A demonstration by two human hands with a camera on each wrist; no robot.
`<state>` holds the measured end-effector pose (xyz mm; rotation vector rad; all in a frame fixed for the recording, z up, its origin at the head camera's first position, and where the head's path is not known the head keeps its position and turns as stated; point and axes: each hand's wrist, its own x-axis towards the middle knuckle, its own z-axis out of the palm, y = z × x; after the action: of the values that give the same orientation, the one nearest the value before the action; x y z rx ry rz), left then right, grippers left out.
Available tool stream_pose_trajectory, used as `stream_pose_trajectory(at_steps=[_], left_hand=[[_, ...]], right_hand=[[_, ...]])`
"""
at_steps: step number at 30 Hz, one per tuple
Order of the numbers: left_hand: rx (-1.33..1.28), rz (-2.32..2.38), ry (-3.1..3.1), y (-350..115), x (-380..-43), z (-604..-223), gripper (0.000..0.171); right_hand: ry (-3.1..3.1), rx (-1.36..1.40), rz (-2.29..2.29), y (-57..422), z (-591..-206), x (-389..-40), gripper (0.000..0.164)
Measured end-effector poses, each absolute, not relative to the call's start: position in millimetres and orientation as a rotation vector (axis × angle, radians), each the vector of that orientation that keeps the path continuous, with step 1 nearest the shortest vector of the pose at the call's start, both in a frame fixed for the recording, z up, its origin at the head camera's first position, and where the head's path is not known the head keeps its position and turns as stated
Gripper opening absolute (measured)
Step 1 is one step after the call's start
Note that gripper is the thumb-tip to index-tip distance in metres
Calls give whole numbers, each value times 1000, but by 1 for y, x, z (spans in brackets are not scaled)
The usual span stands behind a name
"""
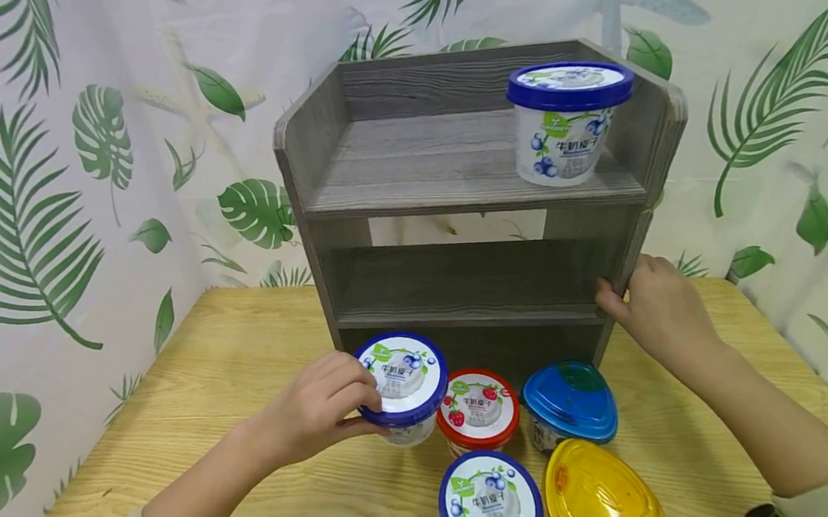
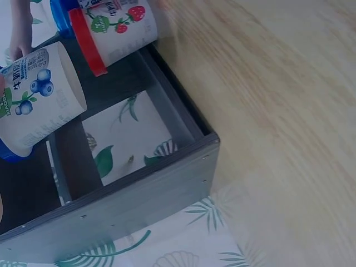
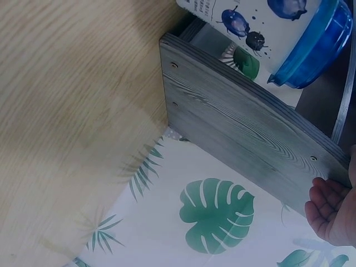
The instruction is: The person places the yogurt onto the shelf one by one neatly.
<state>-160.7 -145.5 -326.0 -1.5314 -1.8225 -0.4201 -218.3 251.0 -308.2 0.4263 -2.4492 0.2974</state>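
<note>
My left hand (image 1: 312, 406) grips a white tub with a dark-blue lid and blueberry print (image 1: 403, 381), in front of the shelf's lower left. In the left wrist view this tub (image 2: 44, 100) appears off the table, in front of the shelf openings. My right hand (image 1: 664, 305) holds the right side panel of the grey wooden shelf (image 1: 416, 148), thumb at its front edge. In the right wrist view the curled fingers (image 3: 320, 211) lie against the panel's outer face. Another blueberry tub (image 1: 563, 144) stands on the shelf's top right.
Before the shelf on the wooden table (image 1: 244, 342) stand a red-lidded strawberry tub (image 1: 478, 412), a blue-lidded tub (image 1: 572, 400), a yellow-lidded tub (image 1: 600, 501) and another blueberry tub (image 1: 491, 507). A leaf-print cloth (image 1: 130, 209) hangs behind.
</note>
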Motion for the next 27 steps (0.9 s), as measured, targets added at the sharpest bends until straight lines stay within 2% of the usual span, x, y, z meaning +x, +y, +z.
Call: stream_pose_trajectory(at_steps=[27], left_hand=[[-1529,-463,-1833,-140,-153,-285,32]], right_hand=[[-2399,459,322,251,-310,-219,24]])
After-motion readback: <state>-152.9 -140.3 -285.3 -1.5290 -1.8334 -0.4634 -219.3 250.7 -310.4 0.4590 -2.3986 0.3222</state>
